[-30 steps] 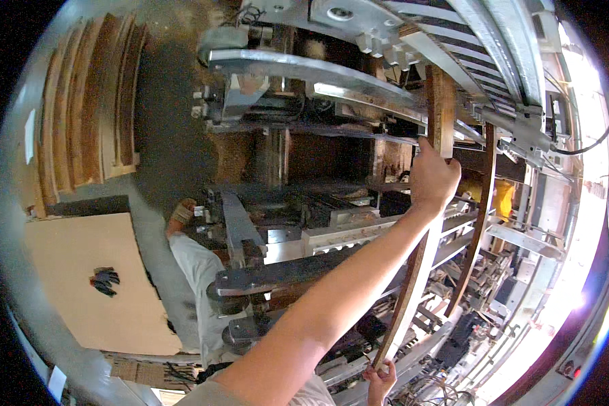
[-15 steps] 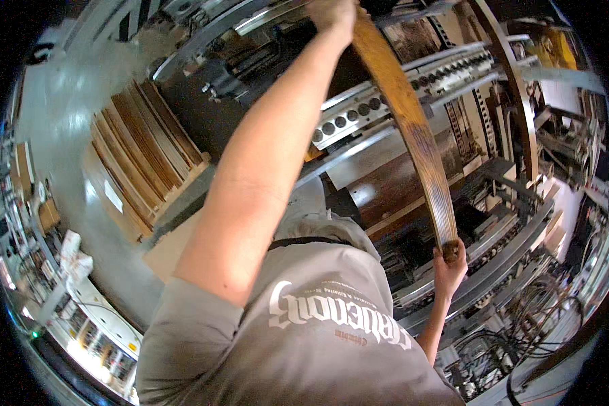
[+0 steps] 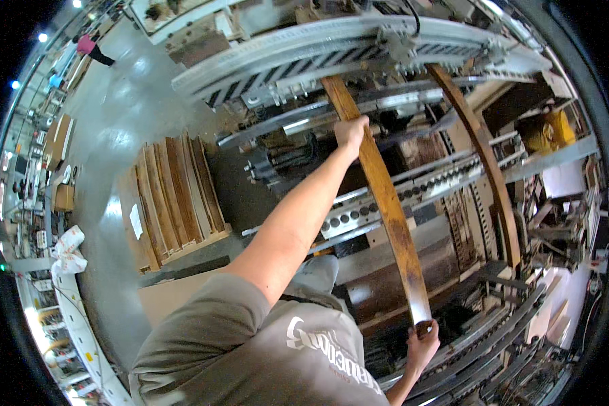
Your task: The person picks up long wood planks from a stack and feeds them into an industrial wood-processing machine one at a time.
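A long, narrow wooden board, brown with dark scorched-looking patches, slants across the machine in front of me. My left hand is closed round its edge toward the far end. At the near end, my right hand grips the board's tip. The far tip reaches up to a metal rail with black diagonal stripes; whether it touches the rail I cannot tell. To the right, a second wooden board lies across the machine, apart from both hands.
A stack of wooden boards stands on the floor at left. Below the held board runs a metal bar with a row of round black discs. A yellow object is at far right. Another person is in the far left background.
The view has shifted, showing more of the machine and floor. The held board now appears lower, its far end visible by the striped rail. Both hands keep hold of it.
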Demonstrator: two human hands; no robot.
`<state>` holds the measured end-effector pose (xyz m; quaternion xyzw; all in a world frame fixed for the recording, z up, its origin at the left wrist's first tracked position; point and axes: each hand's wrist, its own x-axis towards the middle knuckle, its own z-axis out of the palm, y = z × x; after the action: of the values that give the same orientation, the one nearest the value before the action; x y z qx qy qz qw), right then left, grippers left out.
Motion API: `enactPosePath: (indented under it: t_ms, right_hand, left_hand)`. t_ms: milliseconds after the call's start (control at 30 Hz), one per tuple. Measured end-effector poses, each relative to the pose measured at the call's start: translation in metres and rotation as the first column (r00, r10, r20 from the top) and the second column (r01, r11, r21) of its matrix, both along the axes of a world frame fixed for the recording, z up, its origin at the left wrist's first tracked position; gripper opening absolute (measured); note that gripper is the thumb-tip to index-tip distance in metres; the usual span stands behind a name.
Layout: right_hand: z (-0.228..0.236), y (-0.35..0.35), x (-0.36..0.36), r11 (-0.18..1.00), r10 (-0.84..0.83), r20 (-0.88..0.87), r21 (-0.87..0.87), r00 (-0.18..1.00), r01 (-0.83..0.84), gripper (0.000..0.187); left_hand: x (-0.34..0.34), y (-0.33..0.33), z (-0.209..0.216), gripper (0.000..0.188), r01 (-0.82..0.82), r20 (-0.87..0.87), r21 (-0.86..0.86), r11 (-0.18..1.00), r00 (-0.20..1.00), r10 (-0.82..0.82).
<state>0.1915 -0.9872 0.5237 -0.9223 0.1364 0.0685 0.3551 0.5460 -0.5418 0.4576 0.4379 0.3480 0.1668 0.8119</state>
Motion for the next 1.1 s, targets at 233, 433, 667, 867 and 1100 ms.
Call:
enactPosePath:
  t_ms: [233,433,667,867,1100]
  right_hand:
    - [-0.012,-0.010,0.002,0.998,-0.069,-0.103,-0.004,0.992,0.069,0.056]
    - [-0.001,0.003,0.011,0.989,-0.150,-0.124,-0.022,0.981,0.148,0.032]
    - [-0.013,-0.010,0.010,0.992,-0.015,-0.017,0.123,1.000,0.017,0.042]
    - [-0.007,-0.010,0.008,0.982,-0.106,-0.092,0.147,0.990,0.118,0.041]
    - [-0.001,0.001,0.008,0.990,-0.104,-0.108,0.089,0.989,0.113,0.040]
  left_hand:
    - [0.000,0.000,-0.005,0.013,-0.057,0.014,0.029,0.998,0.998,0.057]
    - [0.004,-0.008,-0.010,0.015,-0.076,0.033,0.060,0.995,0.997,0.074]
    - [0.012,-0.016,-0.016,0.017,-0.115,-0.073,0.175,0.978,0.989,0.129]
    - [0.006,-0.009,-0.008,0.016,-0.095,-0.111,0.194,0.976,0.987,0.118]
    - [-0.008,-0.007,0.008,0.018,-0.014,-0.068,0.152,0.988,0.997,0.025]
